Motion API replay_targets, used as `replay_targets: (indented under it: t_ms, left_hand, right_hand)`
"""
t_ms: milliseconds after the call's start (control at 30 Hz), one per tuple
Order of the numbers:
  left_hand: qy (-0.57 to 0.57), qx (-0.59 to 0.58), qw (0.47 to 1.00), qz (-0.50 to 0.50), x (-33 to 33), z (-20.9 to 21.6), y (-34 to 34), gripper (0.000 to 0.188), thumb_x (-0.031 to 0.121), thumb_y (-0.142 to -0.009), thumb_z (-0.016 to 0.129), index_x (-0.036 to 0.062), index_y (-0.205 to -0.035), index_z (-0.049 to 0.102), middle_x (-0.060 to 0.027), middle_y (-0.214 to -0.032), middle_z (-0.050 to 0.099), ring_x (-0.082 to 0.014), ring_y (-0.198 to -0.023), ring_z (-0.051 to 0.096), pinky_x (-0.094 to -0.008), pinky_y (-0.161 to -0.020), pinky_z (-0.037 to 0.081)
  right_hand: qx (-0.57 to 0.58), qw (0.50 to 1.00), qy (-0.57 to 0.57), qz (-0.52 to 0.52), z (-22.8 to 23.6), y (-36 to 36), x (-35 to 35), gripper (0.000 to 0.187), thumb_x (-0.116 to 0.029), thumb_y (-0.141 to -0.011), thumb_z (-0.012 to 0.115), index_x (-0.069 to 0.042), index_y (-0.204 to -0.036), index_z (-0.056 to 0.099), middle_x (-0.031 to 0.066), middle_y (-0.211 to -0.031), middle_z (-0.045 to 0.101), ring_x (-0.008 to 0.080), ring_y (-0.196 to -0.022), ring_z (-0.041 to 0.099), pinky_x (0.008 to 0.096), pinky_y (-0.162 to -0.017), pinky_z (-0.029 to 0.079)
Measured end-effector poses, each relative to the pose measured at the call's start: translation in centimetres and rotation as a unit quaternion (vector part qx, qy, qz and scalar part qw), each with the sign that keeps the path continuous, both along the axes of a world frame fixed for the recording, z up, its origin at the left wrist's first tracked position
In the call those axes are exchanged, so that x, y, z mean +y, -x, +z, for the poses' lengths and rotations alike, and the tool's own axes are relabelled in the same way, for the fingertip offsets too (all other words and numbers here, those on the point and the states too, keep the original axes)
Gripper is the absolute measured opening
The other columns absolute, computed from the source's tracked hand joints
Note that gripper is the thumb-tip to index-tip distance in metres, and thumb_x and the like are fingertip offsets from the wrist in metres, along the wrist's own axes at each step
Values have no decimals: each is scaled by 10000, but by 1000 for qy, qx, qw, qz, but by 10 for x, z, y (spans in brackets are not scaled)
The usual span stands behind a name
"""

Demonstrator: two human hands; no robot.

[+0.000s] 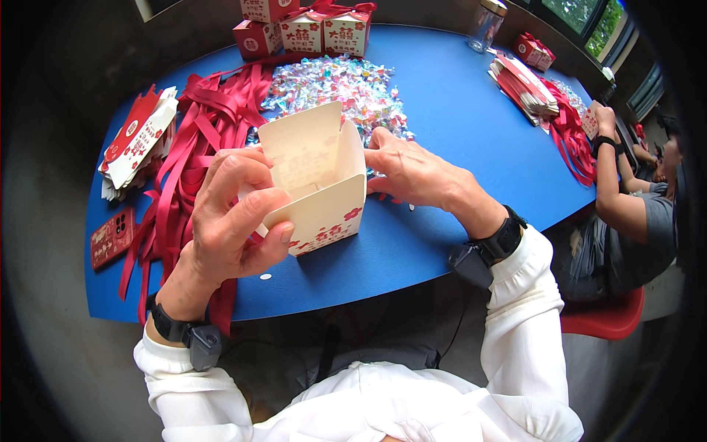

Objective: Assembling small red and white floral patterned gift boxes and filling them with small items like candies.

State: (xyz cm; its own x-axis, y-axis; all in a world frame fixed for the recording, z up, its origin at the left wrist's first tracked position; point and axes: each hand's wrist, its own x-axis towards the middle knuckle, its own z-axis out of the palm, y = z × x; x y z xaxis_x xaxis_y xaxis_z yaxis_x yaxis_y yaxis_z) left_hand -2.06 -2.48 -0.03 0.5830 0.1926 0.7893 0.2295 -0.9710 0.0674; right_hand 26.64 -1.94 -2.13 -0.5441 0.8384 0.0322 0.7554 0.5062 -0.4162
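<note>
A small white paper gift box [335, 228] with red flowers and red characters stands upright near the table's front edge. Its top is unfolded, showing a bare cream inside, and one flap sticks up at the far side. My left hand [237, 210] pinches the near left edge between thumb and fingers. At the right wall my right hand [420, 168] has its fingers curled against the box; their tips are partly hidden. Wrapped candies [335, 77] lie in a shiny heap just behind the box. Long red ribbons [193, 140] spread beside my left hand.
On the left are flat folded boxes [140, 140] and a red phone [113, 237]. Finished boxes with ribbon [324, 33] stand at the back. A glass jar [486, 26] is at the far right, near more flat boxes [524, 90]. Another person [626, 199] works at the right.
</note>
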Motion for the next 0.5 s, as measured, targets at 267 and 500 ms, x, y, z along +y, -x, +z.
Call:
replay_targets:
  t_ms: [267, 500]
  left_hand:
    - [0, -3, 1000, -8, -1, 2, 1, 240, 161, -703, 757, 25, -876, 662, -113, -874, 542, -318, -870, 614, -444, -789, 525]
    - [-7, 1, 1000, -14, -1, 4, 5, 238, 153, -699, 765, 26, -869, 658, -113, -891, 535, -317, -876, 609, -440, -774, 521]
  right_hand:
    - [43, 998, -33, 27, 1, -6, 11, 158, -108, -889, 723, -51, -1012, 641, 153, -1021, 615, 337, -1005, 623, 427, -882, 508]
    - [162, 982, 71, -64, 23, -14, 20, 151, -124, -932, 713, 5, -997, 667, 67, -777, 667, 131, -696, 637, 301, -626, 528]
